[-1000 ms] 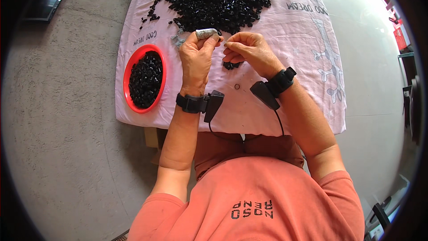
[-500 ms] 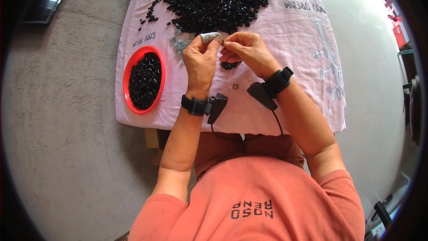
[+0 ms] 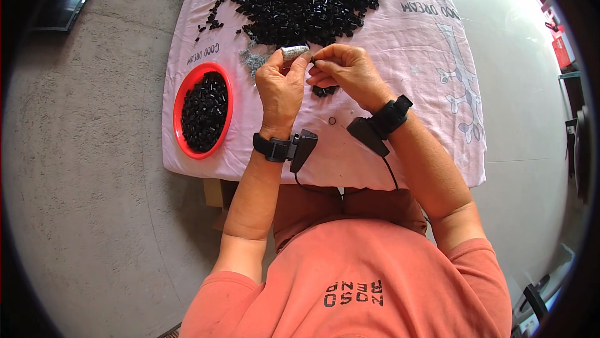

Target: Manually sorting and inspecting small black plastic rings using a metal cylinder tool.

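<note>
Between the thumb and fingers of my left hand (image 3: pixel 280 88) is a short silvery roll or bundle (image 3: pixel 293 52), its exact kind too small to tell. My right hand (image 3: pixel 353 72) is closed in a pinch at the right end of the roll, on a small black piece (image 3: pixel 314 60) that is mostly hidden by the fingertips. Under and beside the right hand lies a small group of black pieces (image 3: pixel 324 91). A heap of thin silvery-grey bits (image 3: pixel 252 60) lies just left of my left hand.
A large pile of shiny black small parts (image 3: pixel 287 0) covers the far part of the pink cloth-covered table (image 3: pixel 400 144). At the left stands a red oval bowl (image 3: pixel 177 113) full of similar black parts. A small dark ring (image 3: pixel 332 121) lies between my wrists, which carry strapped-on black devices with cables.
The whole view has shifted very slightly. Both hands keep the same hold at nearly the same place, with the right fingertips still against the end of the silvery roll.
</note>
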Action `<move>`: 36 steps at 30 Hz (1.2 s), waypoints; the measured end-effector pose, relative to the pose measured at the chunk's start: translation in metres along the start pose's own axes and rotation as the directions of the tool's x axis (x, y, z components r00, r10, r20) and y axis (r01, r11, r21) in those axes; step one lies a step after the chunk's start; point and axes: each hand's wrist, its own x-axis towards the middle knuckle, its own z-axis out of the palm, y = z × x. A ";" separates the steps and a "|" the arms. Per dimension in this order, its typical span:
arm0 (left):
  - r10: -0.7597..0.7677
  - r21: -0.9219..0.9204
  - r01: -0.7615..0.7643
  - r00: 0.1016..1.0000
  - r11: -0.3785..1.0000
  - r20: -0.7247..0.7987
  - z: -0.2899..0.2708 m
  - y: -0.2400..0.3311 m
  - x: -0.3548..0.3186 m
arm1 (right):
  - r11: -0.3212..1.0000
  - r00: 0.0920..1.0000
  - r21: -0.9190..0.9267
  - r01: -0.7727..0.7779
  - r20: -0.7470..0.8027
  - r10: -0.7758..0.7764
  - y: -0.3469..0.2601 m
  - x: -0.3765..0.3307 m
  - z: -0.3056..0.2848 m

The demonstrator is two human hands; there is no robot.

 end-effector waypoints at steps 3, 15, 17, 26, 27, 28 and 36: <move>-0.003 0.019 0.003 1.000 1.000 0.001 -0.001 0.000 0.000 | 1.000 1.000 0.006 0.016 -0.011 -0.016 -0.002 0.000 0.002; 0.030 0.024 -0.031 0.999 0.999 0.032 -0.001 0.004 0.004 | 0.998 0.998 -0.022 0.056 0.015 -0.056 -0.002 0.001 -0.001; 0.038 0.050 -0.041 0.998 0.998 0.051 -0.002 0.004 0.005 | 0.998 0.998 -0.016 0.066 0.022 -0.065 0.000 0.001 -0.001; 0.032 0.220 -0.061 0.990 0.974 0.136 -0.008 0.007 0.007 | 0.992 0.995 -0.085 0.096 0.024 -0.095 0.001 0.000 -0.001; 0.032 0.265 -0.069 0.990 0.962 0.141 -0.008 0.013 0.004 | 0.993 0.996 -0.079 0.092 0.027 -0.090 0.001 0.000 -0.001; 0.032 0.310 -0.076 0.989 0.948 0.146 -0.008 0.015 0.003 | 0.993 0.996 -0.073 0.088 0.030 -0.086 0.002 0.000 -0.001; 0.304 0.380 -0.433 0.885 0.818 0.352 -0.015 0.013 0.004 | 0.994 0.999 -0.098 0.041 0.013 -0.040 0.003 -0.001 -0.003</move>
